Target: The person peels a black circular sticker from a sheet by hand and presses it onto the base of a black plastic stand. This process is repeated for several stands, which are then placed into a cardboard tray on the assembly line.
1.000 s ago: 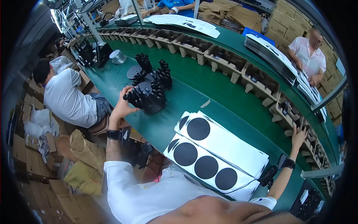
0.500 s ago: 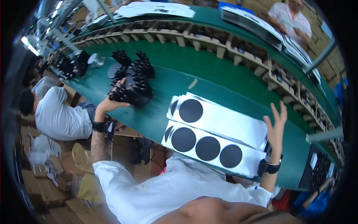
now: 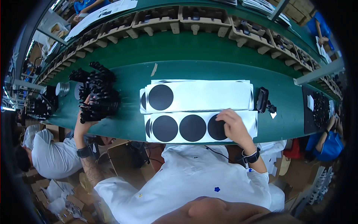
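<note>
On the green bench, a pile of glossy black knobbly parts (image 3: 100, 98) stands at left; their exact kind is unclear. My left hand (image 3: 85, 118) is wrapped round the near left side of the pile, its fingers partly hidden among the parts. Two stacks of long white sheets lie in front of me. The near sheet (image 3: 246, 136) carries a row of black discs (image 3: 192, 127). At its rightmost black disc (image 3: 216, 128), my right hand (image 3: 235, 127) has thumb and fingers pinched at the upper right edge. The far sheet (image 3: 209, 96) shows one whole black disc (image 3: 160, 97).
A black oblong part (image 3: 262, 100) lies right of the sheets. Small black pieces cover a dark mat (image 3: 317, 112) at far right. Brown trays (image 3: 205, 20) with black parts line the back. A silvery round stack (image 3: 62, 89) is at left. Co-workers (image 3: 56, 153) sit nearby.
My right hand has come down from its raised, spread pose to the disc on the near sheet, fingers now drawn together. My left hand stays at the black pile. The view has turned.
</note>
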{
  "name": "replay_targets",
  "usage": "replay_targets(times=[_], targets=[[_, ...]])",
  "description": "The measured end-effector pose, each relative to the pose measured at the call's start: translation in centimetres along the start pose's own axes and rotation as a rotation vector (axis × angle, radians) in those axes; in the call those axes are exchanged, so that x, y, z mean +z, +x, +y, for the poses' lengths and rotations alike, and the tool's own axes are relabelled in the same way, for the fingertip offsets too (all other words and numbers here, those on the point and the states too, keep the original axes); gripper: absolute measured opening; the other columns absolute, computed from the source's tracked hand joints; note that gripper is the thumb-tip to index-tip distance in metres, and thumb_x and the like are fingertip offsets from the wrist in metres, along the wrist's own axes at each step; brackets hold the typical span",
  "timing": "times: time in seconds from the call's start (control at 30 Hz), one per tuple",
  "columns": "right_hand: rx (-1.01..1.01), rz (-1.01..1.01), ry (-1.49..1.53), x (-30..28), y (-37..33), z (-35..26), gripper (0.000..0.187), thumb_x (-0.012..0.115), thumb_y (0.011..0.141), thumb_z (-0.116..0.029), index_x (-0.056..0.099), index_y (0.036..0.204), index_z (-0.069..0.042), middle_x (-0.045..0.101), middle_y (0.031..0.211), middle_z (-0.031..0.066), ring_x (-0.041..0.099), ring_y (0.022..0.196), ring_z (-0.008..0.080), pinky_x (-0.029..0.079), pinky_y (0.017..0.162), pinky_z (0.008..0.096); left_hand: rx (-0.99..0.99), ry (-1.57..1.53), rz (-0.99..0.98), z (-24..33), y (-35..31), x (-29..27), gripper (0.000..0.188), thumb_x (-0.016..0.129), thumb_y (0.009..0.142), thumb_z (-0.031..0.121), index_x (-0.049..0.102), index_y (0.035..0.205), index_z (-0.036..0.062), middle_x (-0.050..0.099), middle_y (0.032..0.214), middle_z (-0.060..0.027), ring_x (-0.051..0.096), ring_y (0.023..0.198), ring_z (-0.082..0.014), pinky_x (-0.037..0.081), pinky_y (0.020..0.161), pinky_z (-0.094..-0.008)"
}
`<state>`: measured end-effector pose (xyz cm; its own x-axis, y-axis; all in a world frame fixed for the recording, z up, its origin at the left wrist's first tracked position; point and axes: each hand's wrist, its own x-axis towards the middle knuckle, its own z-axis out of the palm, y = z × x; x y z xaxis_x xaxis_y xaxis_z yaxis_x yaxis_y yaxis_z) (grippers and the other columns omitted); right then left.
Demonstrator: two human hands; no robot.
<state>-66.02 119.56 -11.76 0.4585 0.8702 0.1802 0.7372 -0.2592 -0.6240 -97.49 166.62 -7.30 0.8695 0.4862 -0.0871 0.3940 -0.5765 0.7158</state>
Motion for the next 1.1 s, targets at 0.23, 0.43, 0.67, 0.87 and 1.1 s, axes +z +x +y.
replay_targets(times=[0.23,0.43,0.67,0.87,1.1], targets=[[-0.285,0.136,-0.138,3.1,0.0,-0.2,0.033,0.052,0.065,0.011,0.062,0.094,0.000,0.060,0.102,0.0127,0.057,0.100,0.0306,0.048,0.086,0.0388,0.364,0.593,-0.030,-7.8,4.0,-3.6,0.076,0.069,0.067,0.003,0.040,0.137,0.0102,0.036,0.142,-0.0164,0.038,0.129,-0.0345,0.028,0.108,-0.0381],[-0.222,0.086,-0.058,3.2,-0.6,0.5,0.037,0.053,0.065,0.011,0.063,0.099,-0.003,0.058,0.098,0.0115,0.056,0.097,0.0301,0.047,0.085,0.0390,0.196,0.241,-0.129,-3.8,4.5,-4.5,0.074,0.068,0.067,0.005,0.041,0.135,0.0093,0.038,0.142,-0.0137,0.038,0.130,-0.0293,0.027,0.108,-0.0369],[-0.216,0.023,-0.112,3.1,0.5,0.0,0.043,0.055,0.063,0.009,0.064,0.102,-0.007,0.051,0.092,0.0082,0.051,0.093,0.0281,0.044,0.083,0.0378,0.286,0.200,-0.022,6.0,3.1,-7.2,0.079,0.075,0.062,0.006,0.042,0.134,0.0057,0.039,0.140,-0.0108,0.041,0.127,-0.0244,0.030,0.107,-0.0359],[-0.283,0.068,-0.165,2.9,0.2,-0.1,0.045,0.055,0.063,0.008,0.065,0.103,-0.010,0.044,0.085,0.0069,0.047,0.085,0.0245,0.039,0.076,0.0356,0.507,-0.521,0.395,15.5,-1.2,1.0,0.103,0.084,0.057,0.023,0.027,0.141,0.0051,0.039,0.136,-0.0156,0.043,0.123,-0.0257,0.037,0.100,-0.0361],[-0.293,0.111,-0.116,2.8,0.1,0.0,0.048,0.054,0.059,0.009,0.066,0.101,-0.010,0.039,0.078,0.0057,0.044,0.076,0.0230,0.036,0.071,0.0324,0.123,-0.849,-0.198,15.0,-1.7,16.5,0.102,0.085,0.057,0.019,0.029,0.141,0.0046,0.045,0.131,-0.0138,0.049,0.117,-0.0229,0.040,0.097,-0.0349]])
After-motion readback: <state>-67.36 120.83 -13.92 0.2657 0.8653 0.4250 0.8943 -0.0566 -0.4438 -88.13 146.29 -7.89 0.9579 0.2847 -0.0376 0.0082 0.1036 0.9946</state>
